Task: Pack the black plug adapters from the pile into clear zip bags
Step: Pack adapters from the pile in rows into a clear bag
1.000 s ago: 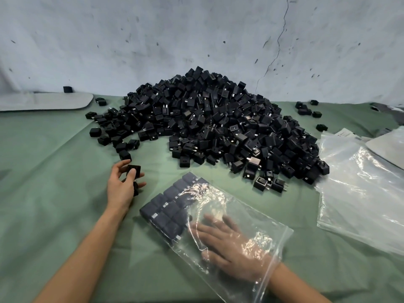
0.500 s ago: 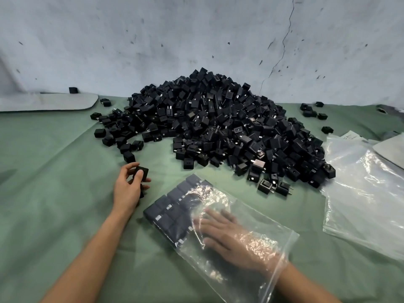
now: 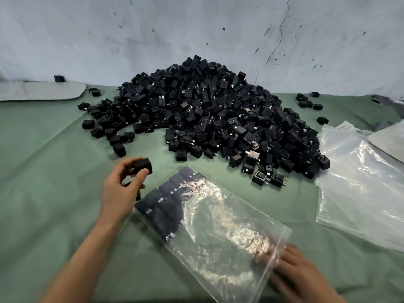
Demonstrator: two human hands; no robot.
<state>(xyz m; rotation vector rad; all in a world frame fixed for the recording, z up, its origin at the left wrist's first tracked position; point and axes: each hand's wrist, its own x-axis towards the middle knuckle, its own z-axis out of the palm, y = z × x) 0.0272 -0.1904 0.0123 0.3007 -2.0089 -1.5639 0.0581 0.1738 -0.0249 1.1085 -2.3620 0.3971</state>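
My L hand (image 3: 122,189) pinches one adapter (image 3: 143,167) just left of bag (image 3: 218,237). R hand (image 3: 293,270), blurred, lies flat w/ fingers straight at bag mouth. Big pile (image 3: 207,110) behind, on tabletop (image 3: 43,171).

The left hand (image 3: 121,190) pinches a black adapter (image 3: 143,165); the right hand (image 3: 294,268) touches the zip bag (image 3: 218,241).

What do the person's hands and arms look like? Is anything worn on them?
The left hand and the right hand are bare: no gloves, rings or watch show. Both forearms are bare too, no sleeve in view. The right hand is blurred.
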